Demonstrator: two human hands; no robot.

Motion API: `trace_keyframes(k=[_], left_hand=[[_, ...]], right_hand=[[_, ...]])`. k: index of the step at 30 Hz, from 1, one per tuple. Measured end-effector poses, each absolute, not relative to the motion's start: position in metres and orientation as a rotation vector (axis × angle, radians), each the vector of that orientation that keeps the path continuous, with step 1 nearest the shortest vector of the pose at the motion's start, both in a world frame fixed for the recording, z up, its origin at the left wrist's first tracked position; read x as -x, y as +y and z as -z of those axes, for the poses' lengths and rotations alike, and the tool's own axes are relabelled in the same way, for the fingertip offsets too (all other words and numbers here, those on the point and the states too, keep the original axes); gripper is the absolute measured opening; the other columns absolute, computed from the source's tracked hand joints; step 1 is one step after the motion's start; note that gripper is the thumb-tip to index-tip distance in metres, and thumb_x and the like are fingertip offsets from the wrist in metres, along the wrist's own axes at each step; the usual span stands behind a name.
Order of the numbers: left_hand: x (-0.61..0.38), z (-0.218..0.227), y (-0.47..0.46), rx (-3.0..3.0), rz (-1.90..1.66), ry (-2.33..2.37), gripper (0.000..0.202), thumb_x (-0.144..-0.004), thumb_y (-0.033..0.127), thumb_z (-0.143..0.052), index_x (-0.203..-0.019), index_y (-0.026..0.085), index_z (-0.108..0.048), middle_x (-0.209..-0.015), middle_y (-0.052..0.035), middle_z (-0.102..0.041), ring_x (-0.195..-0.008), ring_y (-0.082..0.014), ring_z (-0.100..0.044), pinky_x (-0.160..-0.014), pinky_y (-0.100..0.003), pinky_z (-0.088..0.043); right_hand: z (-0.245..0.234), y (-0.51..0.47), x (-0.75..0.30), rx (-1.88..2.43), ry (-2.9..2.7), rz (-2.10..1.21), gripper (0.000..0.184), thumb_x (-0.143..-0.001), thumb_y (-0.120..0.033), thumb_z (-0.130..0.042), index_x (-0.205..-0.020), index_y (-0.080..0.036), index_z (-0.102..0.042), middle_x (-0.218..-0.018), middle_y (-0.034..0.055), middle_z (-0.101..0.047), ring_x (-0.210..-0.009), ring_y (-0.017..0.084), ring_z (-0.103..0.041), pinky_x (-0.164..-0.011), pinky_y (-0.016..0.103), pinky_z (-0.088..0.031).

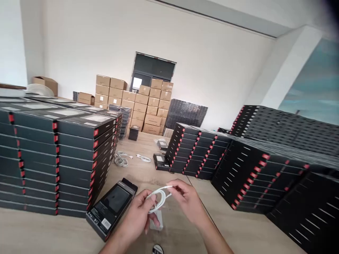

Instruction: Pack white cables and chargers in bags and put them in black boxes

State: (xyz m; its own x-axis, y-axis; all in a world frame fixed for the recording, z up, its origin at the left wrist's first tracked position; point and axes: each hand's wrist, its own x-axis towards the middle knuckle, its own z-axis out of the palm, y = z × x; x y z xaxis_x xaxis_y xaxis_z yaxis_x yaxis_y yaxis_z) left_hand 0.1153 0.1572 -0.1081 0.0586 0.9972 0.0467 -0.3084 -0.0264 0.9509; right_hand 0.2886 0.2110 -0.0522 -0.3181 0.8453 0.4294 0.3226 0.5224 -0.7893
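Both my hands are low in the middle of the view, above a light wooden table [164, 173]. My left hand [139, 217] is closed around a coiled white cable [158, 198], with a small clear wrapper hanging under its fingers. My right hand [186, 199] pinches the upper loop of the same cable. Just left of my left hand lies an open black product box [111, 208], flat on the table with its tray showing.
Tall stacks of black boxes with red tabs stand at the left [60, 158] and at the right [254, 173]. Loose white cables [121, 160] and single black boxes [161, 161] lie further back. Brown cartons [143, 104] are piled against the far wall.
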Motion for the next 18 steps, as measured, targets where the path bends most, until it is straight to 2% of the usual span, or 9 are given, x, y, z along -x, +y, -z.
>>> trace_keyframes(k=[2, 5, 8, 13, 18], left_hand=[[-0.122, 0.111, 0.154, -1.061, -1.289, 0.846, 0.049, -0.076, 0.067, -0.058, -0.082, 0.019, -0.052, -0.073, 0.0001, -0.062, -0.042, -0.008, -0.053, -0.032, -0.017, -0.023], [-0.124, 0.115, 0.15, -1.097, -1.307, 0.849, 0.046, -0.079, 0.064, -0.058, -0.084, 0.018, -0.054, -0.067, 0.0023, -0.06, -0.044, -0.006, -0.05, -0.036, -0.015, -0.027], [-0.121, 0.113, 0.146, -1.148, -1.291, 0.824, 0.043, -0.082, 0.06, -0.058, -0.086, 0.018, -0.055, -0.079, -0.0009, -0.064, -0.051, -0.0067, -0.053, -0.039, -0.016, -0.031], [-0.118, 0.105, 0.143, -1.135, -1.184, 0.741, 0.039, -0.079, 0.053, -0.066, -0.09, 0.017, -0.056, -0.089, -0.0045, -0.065, -0.061, -0.0106, -0.06, -0.046, -0.019, -0.039], [-0.12, 0.102, 0.141, -1.082, -1.14, 0.726, 0.042, -0.074, 0.052, -0.071, -0.093, 0.018, -0.057, -0.087, -0.005, -0.065, -0.066, -0.0137, -0.062, -0.053, -0.022, -0.044]], right_hand=[[0.072, 0.199, -0.282, 0.914, -1.529, -0.907, 0.032, -0.078, -0.047, -0.07, -0.098, -0.022, -0.068, -0.08, 0.0021, -0.066, -0.068, 0.016, -0.058, -0.064, 0.027, -0.047], [0.099, 0.191, -0.271, 0.822, -1.237, -1.182, 0.047, -0.074, -0.052, -0.074, -0.109, -0.022, -0.065, -0.079, 0.0014, -0.065, -0.059, 0.013, -0.055, -0.049, 0.022, -0.038], [0.107, 0.186, -0.266, 0.759, -1.286, -1.349, 0.042, -0.074, -0.052, -0.075, -0.098, -0.018, -0.069, -0.067, 0.0012, -0.064, -0.055, 0.012, -0.054, -0.046, 0.021, -0.031], [0.099, 0.181, -0.269, 0.773, -1.222, -1.342, 0.039, -0.079, -0.055, -0.068, -0.085, -0.017, -0.07, -0.061, -0.0007, -0.062, -0.051, 0.011, -0.051, -0.047, 0.022, -0.033], [0.103, 0.18, -0.268, 0.816, -1.167, -1.3, 0.042, -0.081, -0.059, -0.063, -0.088, -0.017, -0.067, -0.056, -0.0016, -0.061, -0.048, 0.012, -0.052, -0.049, 0.023, -0.037]])
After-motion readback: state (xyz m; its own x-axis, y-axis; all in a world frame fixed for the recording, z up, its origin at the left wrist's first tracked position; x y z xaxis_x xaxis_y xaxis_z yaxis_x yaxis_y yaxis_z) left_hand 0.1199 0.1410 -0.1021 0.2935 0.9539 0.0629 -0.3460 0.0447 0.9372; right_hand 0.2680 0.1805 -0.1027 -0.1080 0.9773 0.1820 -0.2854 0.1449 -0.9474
